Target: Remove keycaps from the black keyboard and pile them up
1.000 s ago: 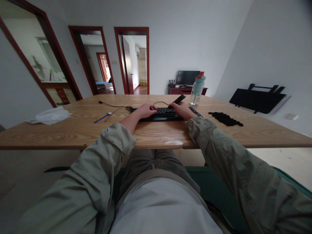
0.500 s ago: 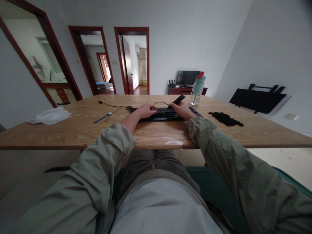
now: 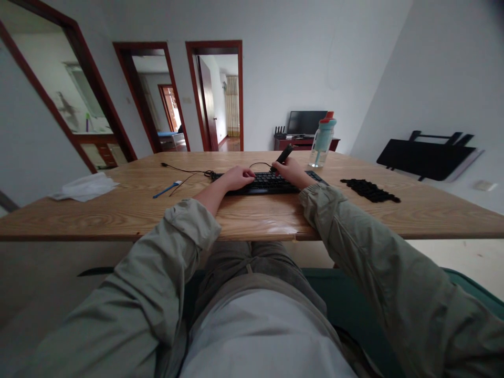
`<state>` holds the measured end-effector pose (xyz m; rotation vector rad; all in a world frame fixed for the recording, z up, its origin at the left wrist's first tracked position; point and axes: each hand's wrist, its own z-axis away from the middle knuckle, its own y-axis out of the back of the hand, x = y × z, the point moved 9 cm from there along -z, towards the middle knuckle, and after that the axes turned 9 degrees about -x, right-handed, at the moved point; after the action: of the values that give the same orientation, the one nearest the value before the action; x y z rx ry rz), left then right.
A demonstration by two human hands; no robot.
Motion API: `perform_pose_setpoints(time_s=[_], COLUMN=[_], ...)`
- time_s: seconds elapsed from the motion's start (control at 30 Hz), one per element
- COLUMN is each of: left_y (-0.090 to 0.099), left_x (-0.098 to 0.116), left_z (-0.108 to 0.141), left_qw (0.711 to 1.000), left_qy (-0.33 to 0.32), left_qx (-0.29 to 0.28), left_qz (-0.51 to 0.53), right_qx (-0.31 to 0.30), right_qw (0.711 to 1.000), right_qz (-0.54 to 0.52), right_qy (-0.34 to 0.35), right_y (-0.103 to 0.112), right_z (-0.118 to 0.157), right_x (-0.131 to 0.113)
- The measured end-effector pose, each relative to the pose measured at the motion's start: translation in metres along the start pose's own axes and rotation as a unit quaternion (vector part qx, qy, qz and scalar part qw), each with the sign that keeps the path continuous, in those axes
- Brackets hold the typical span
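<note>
A black keyboard lies mid-tabletop. The left hand rests flat and released on its keys. The right hand grips a dark tool tilted over the keyboard's far edge. Loose black keycaps lie to the right.

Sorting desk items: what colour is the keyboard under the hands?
Black; the keyboard shows best in the head view.

left hand flat, palm down | right hand grip apparently closed, arms outstretched
</note>
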<state>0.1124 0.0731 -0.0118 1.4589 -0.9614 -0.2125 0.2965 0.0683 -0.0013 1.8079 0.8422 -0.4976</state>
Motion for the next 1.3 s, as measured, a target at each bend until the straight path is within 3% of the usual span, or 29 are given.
perform_pose_setpoints(time_s=[0.17, 0.6, 0.9, 1.17, 1.3], left_y=[0.000, -0.001, 0.000, 0.001, 0.000], left_x=[0.000, -0.001, 0.004, 0.008, 0.008], left_z=[0.000, 0.000, 0.002, 0.004, 0.005], left_qw=[1.000, 1.000, 1.000, 1.000, 1.000], left_qy=[0.002, 0.005, -0.006, -0.006, -0.003], left_qx=[-0.002, -0.001, -0.006, -0.013, -0.015], left_qz=[0.005, 0.010, -0.016, -0.012, -0.009], right_qx=[-0.002, -0.018, -0.037, -0.060, -0.064], right_qw=[1.000, 0.993, 0.990, 0.980, 0.976], right_qz=[-0.005, 0.074, 0.050, 0.058, 0.098], right_qy=[0.016, 0.095, 0.125, 0.183, 0.181], right_y=[-0.001, -0.013, -0.010, -0.013, -0.012], right_z=[-0.006, 0.007, 0.019, 0.040, 0.047], right_x=[0.000, -0.035, -0.019, -0.032, -0.033])
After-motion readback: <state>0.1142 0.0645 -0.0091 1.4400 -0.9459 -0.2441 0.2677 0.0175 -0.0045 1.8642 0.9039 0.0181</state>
